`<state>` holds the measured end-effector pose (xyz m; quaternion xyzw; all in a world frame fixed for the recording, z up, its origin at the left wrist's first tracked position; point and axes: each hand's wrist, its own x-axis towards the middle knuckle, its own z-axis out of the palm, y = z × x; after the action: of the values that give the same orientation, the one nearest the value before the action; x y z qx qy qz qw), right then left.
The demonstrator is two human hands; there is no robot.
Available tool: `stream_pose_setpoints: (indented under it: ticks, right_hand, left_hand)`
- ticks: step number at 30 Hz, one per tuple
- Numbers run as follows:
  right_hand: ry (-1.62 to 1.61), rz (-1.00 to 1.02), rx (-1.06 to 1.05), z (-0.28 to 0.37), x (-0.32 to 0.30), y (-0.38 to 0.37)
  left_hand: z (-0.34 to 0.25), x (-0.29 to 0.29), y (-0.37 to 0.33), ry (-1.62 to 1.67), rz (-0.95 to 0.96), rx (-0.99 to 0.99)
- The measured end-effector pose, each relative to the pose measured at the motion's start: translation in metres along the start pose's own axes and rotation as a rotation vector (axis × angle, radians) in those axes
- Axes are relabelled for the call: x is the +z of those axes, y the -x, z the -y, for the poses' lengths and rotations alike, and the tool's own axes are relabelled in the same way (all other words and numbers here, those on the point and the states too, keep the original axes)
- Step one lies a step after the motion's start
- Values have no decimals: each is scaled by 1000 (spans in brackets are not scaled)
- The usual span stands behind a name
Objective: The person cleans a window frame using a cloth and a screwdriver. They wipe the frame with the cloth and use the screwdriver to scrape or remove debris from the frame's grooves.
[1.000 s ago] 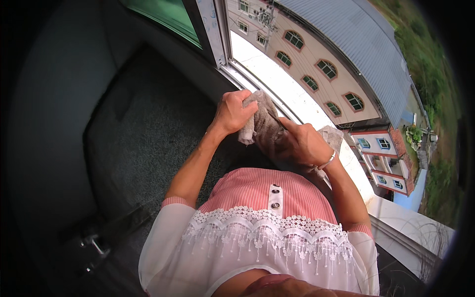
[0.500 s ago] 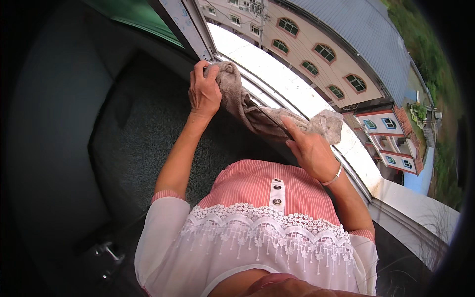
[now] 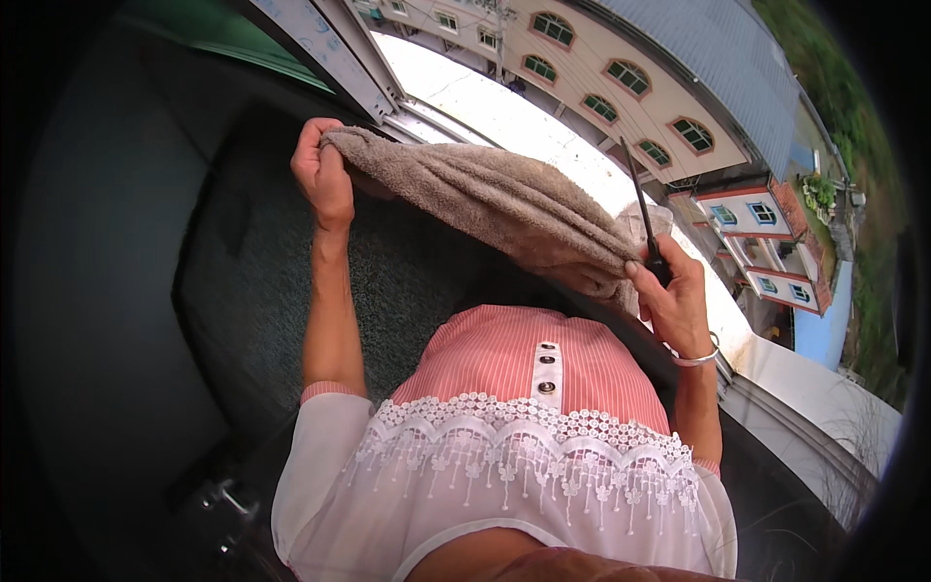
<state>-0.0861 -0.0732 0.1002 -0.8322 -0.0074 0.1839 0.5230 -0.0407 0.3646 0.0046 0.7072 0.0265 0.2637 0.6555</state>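
Observation:
A grey-brown towel [image 3: 495, 199] is stretched between my two hands beside the window sill. My left hand [image 3: 325, 179] is closed on its left end. At the other end, my right hand [image 3: 682, 306] pinches the towel's edge between thumb and fingers. The same hand also grips what looks like a screwdriver [image 3: 637, 189], with a dark handle and a long thin shaft pointing up and away. Behind the shaft, a paler cloth [image 3: 635, 223] lies on the white sill [image 3: 465, 92]; whether it joins the towel I cannot tell.
A metal window frame [image 3: 335, 48] with film on it stands at the upper left, above the window track [image 3: 417, 121]. Green glass [image 3: 262, 58] is left of it. Outside, far below, are buildings [image 3: 582, 73]. A dark textured surface [image 3: 281, 291] lies under my left arm.
Both hands have drawn apart and lifted the towel off the window track, spreading it out. The screwdriver's shaft, earlier pointing into the bunched towel, now points up and away.

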Motion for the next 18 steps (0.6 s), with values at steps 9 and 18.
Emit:
stream_pose_setpoints:
  ticks: [9,18]
  right_hand:
    - [-398,-210,-38,-22,-41,32]
    - [86,-111,7,-53,-5,2]
  left_hand:
    - [-68,34,-32,333,503,205]
    - [-14,19,28,-829,113,328]
